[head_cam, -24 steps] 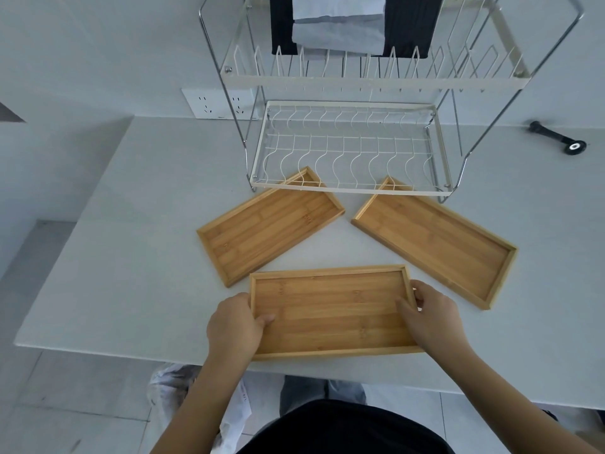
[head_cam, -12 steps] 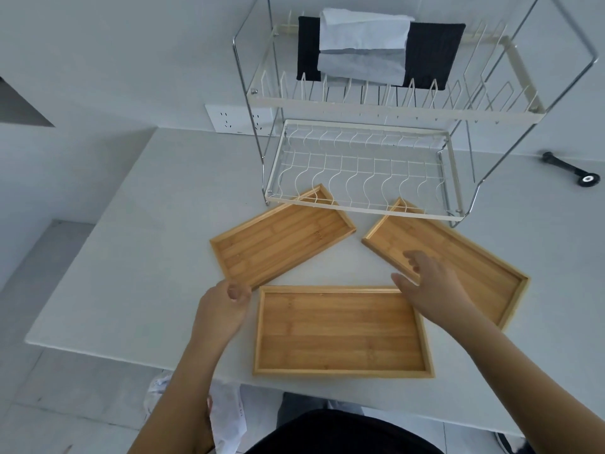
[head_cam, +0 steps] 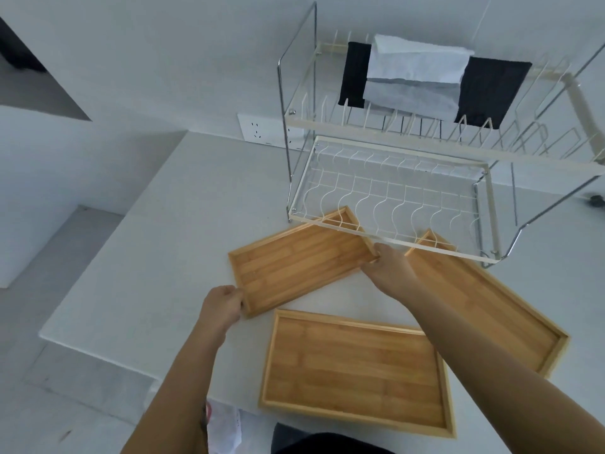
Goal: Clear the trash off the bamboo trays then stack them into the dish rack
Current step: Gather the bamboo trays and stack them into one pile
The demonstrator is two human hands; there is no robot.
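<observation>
Three empty bamboo trays lie on the white table. The left tray is angled, with its far corner under the dish rack's lower shelf. My left hand grips its near corner and my right hand grips its right end. The near tray lies flat at the table's front edge. The right tray is angled under my right forearm. The two-tier wire dish rack stands behind the trays, its lower shelf bare.
A grey cloth and a black cloth hang on the rack's upper tier. A wall socket sits left of the rack. A white bag lies on the floor below the table edge. A small black object lies at far right.
Both hands left the near tray and moved forward to the left tray, now gripping its two ends. The view shifted left and downward.
</observation>
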